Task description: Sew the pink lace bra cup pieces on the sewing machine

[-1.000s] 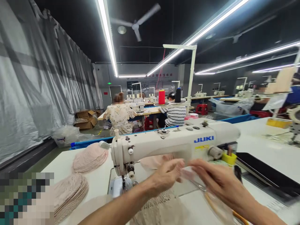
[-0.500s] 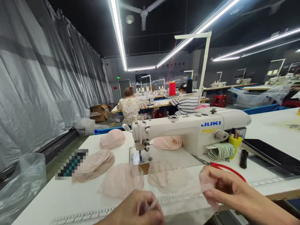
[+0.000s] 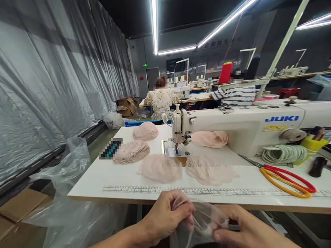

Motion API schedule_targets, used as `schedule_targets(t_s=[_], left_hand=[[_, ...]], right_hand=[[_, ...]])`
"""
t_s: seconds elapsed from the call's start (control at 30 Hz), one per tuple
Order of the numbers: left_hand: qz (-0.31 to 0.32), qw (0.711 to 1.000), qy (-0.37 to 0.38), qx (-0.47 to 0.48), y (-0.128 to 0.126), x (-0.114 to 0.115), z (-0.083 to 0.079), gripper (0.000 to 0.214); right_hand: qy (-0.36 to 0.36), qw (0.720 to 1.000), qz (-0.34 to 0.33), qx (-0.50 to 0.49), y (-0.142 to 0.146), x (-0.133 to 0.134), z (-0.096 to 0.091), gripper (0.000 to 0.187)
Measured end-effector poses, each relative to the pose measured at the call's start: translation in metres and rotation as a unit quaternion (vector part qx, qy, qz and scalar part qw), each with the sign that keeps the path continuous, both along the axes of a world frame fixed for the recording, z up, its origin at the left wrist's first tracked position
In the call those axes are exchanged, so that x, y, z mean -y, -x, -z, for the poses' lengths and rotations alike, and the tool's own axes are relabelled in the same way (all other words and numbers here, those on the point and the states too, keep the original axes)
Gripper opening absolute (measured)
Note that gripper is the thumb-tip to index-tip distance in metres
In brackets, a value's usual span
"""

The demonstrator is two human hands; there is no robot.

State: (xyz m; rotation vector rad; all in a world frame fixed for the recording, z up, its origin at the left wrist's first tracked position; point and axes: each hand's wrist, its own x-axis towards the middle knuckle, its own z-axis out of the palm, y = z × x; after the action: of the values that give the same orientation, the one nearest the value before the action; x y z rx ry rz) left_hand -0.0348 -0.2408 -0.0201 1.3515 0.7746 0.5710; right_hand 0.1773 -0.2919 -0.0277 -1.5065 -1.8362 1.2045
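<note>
Head view: at the far left, a crumpled clear plastic bag (image 3: 69, 203) spreads beside a smooth white tabletop (image 3: 103, 177). On it sit two stacks of pale pink, rounded fabric pieces (image 3: 132, 152), with two spread sheer pink pieces (image 3: 161, 169) nearer the front and a printed ruler strip (image 3: 160, 190) along the front edge. Further right stand a white sewing machine (image 3: 245, 124) with blue JUKI lettering, steel scissors (image 3: 259, 166) with red and orange handles, a pale green coil of cord (image 3: 283, 154) and a yellow cup (image 3: 311, 146). The left hand (image 3: 168, 213) is curled, thumb and fingers pinching a thin, whitish-pink translucent sheet (image 3: 201, 217). The right hand (image 3: 238, 224) pinches the other side, its fingers partly hidden behind the material. The sheet hangs between the hands, in front of the tabletop, see-through, creased and bunched.
</note>
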Motion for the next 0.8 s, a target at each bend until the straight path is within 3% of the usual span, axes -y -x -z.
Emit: schedule_targets(t_s=[0.17, 0.3, 0.4, 0.5, 0.63, 0.8], left_hand=[[0.031, 0.997, 0.047, -0.055, 0.036, 0.005, 0.023, 0.031], [0.075, 0.993, 0.084, -0.032, 0.025, 0.006, 0.03, 0.047], [0.075, 0.995, 0.048, -0.055, 0.009, 0.004, 0.027, 0.021], [0.091, 0.992, 0.025, -0.08, 0.002, 0.001, 0.021, 0.026], [0.101, 0.989, 0.039, -0.097, 0.003, -0.002, 0.016, 0.031], [0.11, 0.987, 0.019, -0.115, 0.002, -0.008, 0.025, 0.026]], right_hand=[[0.065, 0.986, 0.022, -0.154, 0.013, -0.001, 0.008, 0.043], [0.024, 0.998, -0.021, -0.054, 0.026, -0.007, 0.005, 0.042], [-0.01, 0.999, -0.029, 0.021, 0.027, -0.01, 0.007, 0.037], [-0.016, 0.998, -0.023, 0.059, 0.022, -0.011, 0.013, 0.034], [-0.023, 0.997, -0.026, 0.062, 0.016, -0.015, 0.018, 0.036], [-0.016, 0.999, -0.004, 0.034, 0.008, -0.012, 0.022, 0.038]])
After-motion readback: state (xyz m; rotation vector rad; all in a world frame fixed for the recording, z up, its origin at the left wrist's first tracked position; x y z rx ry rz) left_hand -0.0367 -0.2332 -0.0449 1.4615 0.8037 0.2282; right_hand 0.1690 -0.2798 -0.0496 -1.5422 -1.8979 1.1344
